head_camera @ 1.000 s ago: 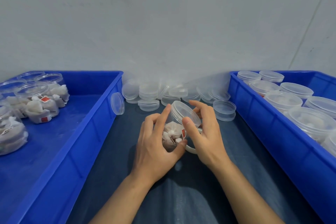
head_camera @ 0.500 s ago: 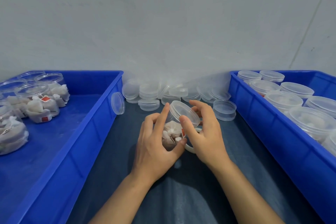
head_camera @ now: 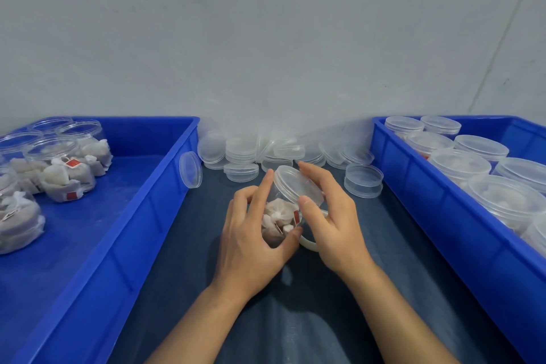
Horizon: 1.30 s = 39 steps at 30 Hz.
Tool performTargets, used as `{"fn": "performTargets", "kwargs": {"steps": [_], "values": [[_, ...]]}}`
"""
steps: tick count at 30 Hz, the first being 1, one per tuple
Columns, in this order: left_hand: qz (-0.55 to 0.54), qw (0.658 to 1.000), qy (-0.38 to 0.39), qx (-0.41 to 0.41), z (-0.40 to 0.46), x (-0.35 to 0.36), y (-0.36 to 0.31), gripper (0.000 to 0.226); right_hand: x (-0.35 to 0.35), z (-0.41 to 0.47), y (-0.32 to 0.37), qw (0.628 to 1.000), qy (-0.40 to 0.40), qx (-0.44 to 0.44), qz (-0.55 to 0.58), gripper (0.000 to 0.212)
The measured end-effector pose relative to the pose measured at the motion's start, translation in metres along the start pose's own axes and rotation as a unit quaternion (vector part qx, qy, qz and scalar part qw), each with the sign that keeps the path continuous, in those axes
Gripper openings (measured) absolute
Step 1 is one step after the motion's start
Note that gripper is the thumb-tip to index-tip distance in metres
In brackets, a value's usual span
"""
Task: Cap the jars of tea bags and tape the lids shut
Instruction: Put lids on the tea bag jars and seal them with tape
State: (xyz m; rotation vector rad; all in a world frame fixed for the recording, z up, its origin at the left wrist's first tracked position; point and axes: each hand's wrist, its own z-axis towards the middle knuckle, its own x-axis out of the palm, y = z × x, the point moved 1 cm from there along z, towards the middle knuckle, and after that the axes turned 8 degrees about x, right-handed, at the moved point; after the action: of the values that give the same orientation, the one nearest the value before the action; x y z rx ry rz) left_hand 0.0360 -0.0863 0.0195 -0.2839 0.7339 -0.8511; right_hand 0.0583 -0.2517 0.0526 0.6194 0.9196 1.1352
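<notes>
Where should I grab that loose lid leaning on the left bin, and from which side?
Judging by its pose, pinch the lid by its rim, coming from above. It stands on edge, tilted against the left bin wall, so the top of its rim is exposed while its flat back faces the bin. Thumb on the open face, fingers on the bin side; both hands are busy with the jar now.

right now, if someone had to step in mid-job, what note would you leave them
Left hand grips the jar of tea bags, tilted, over the dark mat.
Right hand holds the clear lid on the jar's mouth; a tape roll sits under that hand.
Left bin: open jars waiting. Right bin: jars with lids on.
Spare lids are heaped by the wall.
Left to do: seat this lid, tape it, then go on with the open jars.
</notes>
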Motion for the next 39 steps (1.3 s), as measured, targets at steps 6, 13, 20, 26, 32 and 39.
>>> {"fn": "performTargets", "kwargs": {"steps": [6,13,20,26,32,39], "values": [[0.003,1.0,0.009,-0.004,0.0,-0.002,-0.003,0.096,0.001,0.002,0.002,0.997,-0.03,0.045,-0.064,0.064],[-0.001,1.0,0.005,0.0,0.0,0.0,0.0,0.099,-0.004,-0.001,0.001,0.998,0.051,0.023,0.034,0.061],[-0.02,1.0,0.008,0.001,0.0,-0.001,0.001,0.096,-0.002,0.001,0.003,0.999,0.007,0.038,0.014,0.054],[-0.063,0.998,0.017,-0.014,0.0,-0.001,0.001,0.099,-0.007,0.0,0.004,0.997,0.023,0.065,0.027,0.064],[-0.07,0.997,0.011,-0.011,0.001,0.002,0.004,0.101,-0.004,0.001,0.007,0.991,0.018,0.086,0.101,0.062],[-0.127,0.99,0.02,-0.051,0.003,0.001,0.012,0.112,0.003,0.002,0.011,0.982,0.0,0.133,0.135,0.062]]}}
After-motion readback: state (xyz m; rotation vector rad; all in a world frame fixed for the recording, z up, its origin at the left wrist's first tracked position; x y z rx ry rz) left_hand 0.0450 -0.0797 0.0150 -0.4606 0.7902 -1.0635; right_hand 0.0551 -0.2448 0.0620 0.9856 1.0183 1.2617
